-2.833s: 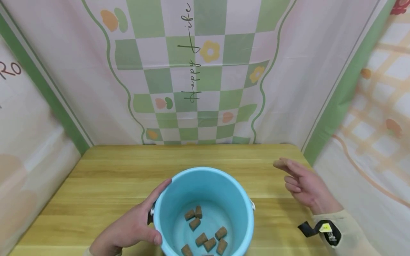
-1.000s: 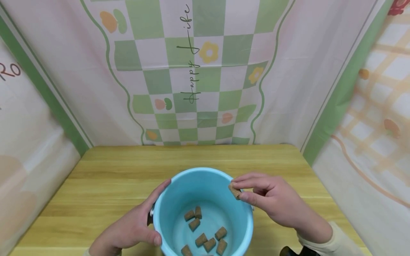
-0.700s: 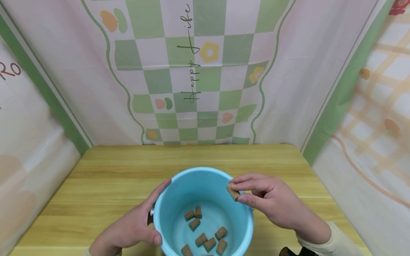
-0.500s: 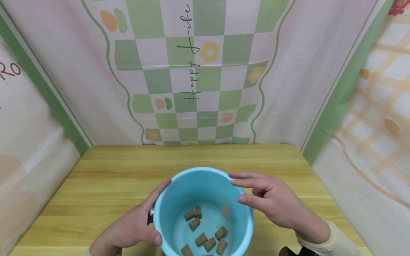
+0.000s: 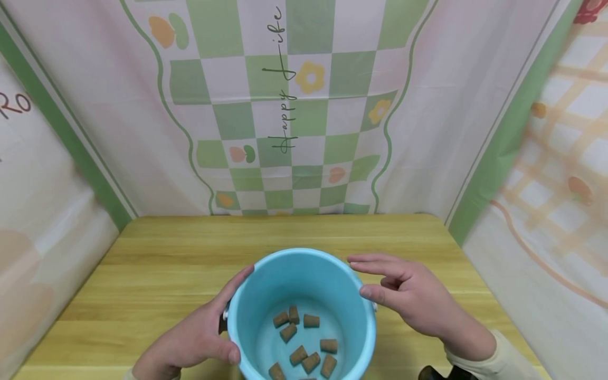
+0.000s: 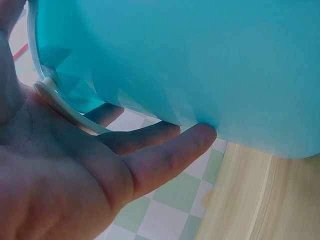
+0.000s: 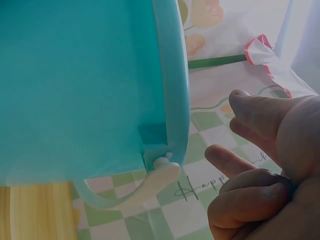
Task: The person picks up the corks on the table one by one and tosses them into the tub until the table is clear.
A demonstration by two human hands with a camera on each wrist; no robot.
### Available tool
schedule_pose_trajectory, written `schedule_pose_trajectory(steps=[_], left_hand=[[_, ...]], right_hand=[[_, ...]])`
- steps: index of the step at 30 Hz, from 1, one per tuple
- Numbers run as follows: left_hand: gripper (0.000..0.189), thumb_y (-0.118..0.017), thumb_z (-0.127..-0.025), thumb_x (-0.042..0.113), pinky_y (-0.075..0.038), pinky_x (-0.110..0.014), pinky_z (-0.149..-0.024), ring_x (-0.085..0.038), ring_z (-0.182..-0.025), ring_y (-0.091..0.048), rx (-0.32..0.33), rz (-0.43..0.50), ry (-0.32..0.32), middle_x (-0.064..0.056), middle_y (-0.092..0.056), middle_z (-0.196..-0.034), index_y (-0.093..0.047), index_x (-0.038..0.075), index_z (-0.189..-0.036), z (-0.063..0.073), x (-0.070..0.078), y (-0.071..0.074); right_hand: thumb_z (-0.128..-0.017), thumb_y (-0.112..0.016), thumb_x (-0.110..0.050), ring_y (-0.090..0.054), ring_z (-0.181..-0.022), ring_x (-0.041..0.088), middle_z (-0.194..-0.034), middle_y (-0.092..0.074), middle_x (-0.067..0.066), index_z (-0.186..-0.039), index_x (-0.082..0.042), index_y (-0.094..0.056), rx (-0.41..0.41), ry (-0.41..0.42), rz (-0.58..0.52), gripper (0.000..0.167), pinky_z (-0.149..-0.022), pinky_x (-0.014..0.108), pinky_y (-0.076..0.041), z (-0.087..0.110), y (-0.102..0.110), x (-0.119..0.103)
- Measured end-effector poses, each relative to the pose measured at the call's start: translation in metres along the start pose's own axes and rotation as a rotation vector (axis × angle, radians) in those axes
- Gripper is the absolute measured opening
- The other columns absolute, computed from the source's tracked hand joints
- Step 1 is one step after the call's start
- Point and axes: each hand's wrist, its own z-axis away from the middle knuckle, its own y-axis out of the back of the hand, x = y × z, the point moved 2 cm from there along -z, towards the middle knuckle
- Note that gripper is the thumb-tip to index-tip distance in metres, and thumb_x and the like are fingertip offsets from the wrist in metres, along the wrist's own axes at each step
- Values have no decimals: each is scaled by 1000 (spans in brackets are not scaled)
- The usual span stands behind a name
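A light blue bucket (image 5: 301, 253) stands on the wooden table with several brown corks (image 5: 288, 332) lying at its bottom. One cork (image 5: 311, 321) lies a little apart, toward the far side of the floor. My left hand (image 5: 201, 332) holds the bucket's left side, thumb at the rim and fingers along the outer wall. In the left wrist view its fingers (image 6: 170, 155) reach along the wall below the white handle (image 6: 65, 107). My right hand (image 5: 413, 295) hovers at the right rim, thumb and forefinger apart, with nothing between them.
The wooden table (image 5: 171, 253) reaches back to a green-and-white checked curtain (image 5: 309, 121), with more printed curtains on both sides. A dark strap (image 5: 446, 373) shows at the right wrist. The handle's right pivot (image 7: 162, 162) shows in the right wrist view.
My right hand came in from the right pinching a cork and let it drop into the bucket. It has since drawn back slightly to the right. My left hand stayed put.
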Motion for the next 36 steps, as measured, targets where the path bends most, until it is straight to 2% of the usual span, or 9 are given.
schedule_pose_trajectory(steps=[6,14,18,25,31,36], left_hand=[[108,-81,-85,33,-50,-45,-94,-54,-127,-38,4,-15,-4,-25,-29,-152,-6,23,-161,1,0,0],[109,-82,-85,34,-49,-43,-94,-53,-127,-38,10,-34,-2,-25,-31,-151,-6,22,-161,2,-1,0],[109,-82,-84,34,-49,-44,-94,-54,-126,-39,8,-28,-8,-26,-31,-151,-6,22,-162,1,0,0],[109,-82,-85,35,-48,-43,-95,-54,-126,-38,5,-35,-6,-25,-31,-151,-6,23,-162,1,0,0],[109,-82,-84,34,-49,-43,-95,-53,-126,-39,-1,-33,-9,-25,-30,-151,-6,25,-162,0,0,-1],[109,-83,-84,33,-49,-43,-94,-54,-125,-40,7,-26,-8,-25,-30,-151,-7,25,-162,1,0,-1]], right_hand=[[-93,-72,-12,-70,-77,16,-132,-63,1,-129,-21,-69,55,-31,66,37,-66,33,-57,4,4,4],[-93,-73,-15,-67,-98,14,-128,-65,-6,-127,-23,-70,106,-46,143,36,-70,32,-57,6,11,8],[-93,-73,-16,-65,-102,13,-128,-64,-6,-127,-23,-71,111,-59,148,35,-71,32,-57,6,14,9],[-94,-72,-16,-67,-79,15,-129,-64,-2,-127,-23,-70,117,-86,136,34,-65,32,-56,7,15,12],[-94,-73,-16,-68,-85,15,-127,-65,-2,-127,-22,-70,127,-89,141,34,-66,32,-56,8,17,16],[-94,-73,-20,-67,-78,15,-128,-64,1,-128,-22,-70,133,-120,146,34,-65,31,-56,9,18,19]])
